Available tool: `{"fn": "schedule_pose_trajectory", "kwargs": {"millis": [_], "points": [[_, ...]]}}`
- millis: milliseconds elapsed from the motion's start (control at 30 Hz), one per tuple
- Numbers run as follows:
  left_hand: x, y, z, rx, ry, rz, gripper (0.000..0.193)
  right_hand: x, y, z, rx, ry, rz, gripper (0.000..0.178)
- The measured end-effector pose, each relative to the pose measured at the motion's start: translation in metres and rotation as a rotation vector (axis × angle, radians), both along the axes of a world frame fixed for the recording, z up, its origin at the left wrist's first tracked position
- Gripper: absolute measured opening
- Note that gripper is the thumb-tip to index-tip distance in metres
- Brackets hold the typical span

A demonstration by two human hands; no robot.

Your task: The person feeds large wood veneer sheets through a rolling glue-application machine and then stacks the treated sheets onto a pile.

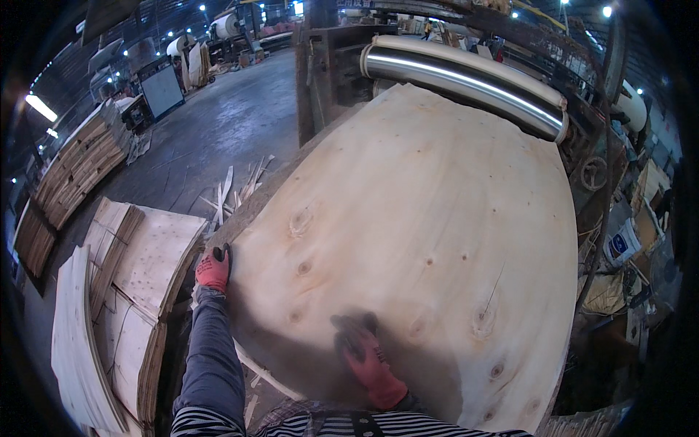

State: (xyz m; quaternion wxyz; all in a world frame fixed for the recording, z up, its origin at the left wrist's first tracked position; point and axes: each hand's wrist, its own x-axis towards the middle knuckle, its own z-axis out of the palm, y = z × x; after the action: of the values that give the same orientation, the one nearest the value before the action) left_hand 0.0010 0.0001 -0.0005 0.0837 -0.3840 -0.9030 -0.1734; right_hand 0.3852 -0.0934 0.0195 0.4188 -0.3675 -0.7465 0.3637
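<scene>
A broad, pale wood veneer sheet (408, 218) with several dark knots and a thin crack lies in front of me. It reaches up to a shiny metal roller (466, 81). My left hand (213, 269), in a red glove with dark fingertips, is closed at the sheet's left corner, its fingers curled about the edge. Over the near part of the sheet is my right hand (368, 358), gloved alike and slightly blurred. Its fingers stretch out toward the upper left, with no object in them. Whether the palm touches the wood cannot be made out.
Stacked veneer sheets (156, 255) stand left of my left arm, with another long stack (80, 164) beyond. Wood scraps (237, 193) litter the floor beside the sheet. Dark machine framing (313, 87) flanks the roller. A white bucket (622, 242) sits among clutter at right.
</scene>
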Motion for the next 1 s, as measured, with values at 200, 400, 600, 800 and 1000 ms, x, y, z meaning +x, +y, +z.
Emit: {"fn": "schedule_pose_trajectory", "kwargs": {"millis": [200, 400, 600, 800, 1000], "points": [[-0.003, -0.001, -0.004, 0.041, 0.022, -0.017, 0.047, -0.002, 0.001, -0.006, 0.019, -0.002, 0.001, 0.043], [-0.001, -0.002, 0.000, 0.071, -0.023, -0.036, 0.044, -0.002, 0.003, -0.007, 0.007, 0.025, 0.023, 0.044], [-0.004, -0.001, -0.004, 0.038, -0.009, -0.012, 0.045, -0.003, -0.001, -0.009, 0.029, 0.046, 0.001, 0.045], [-0.004, -0.001, -0.003, 0.036, -0.018, -0.030, 0.047, -0.004, 0.002, -0.015, 0.023, 0.050, 0.004, 0.045], [-0.009, 0.000, -0.009, 0.044, 0.003, -0.028, 0.046, -0.002, 0.001, -0.008, -0.019, 0.038, 0.012, 0.046]]}}
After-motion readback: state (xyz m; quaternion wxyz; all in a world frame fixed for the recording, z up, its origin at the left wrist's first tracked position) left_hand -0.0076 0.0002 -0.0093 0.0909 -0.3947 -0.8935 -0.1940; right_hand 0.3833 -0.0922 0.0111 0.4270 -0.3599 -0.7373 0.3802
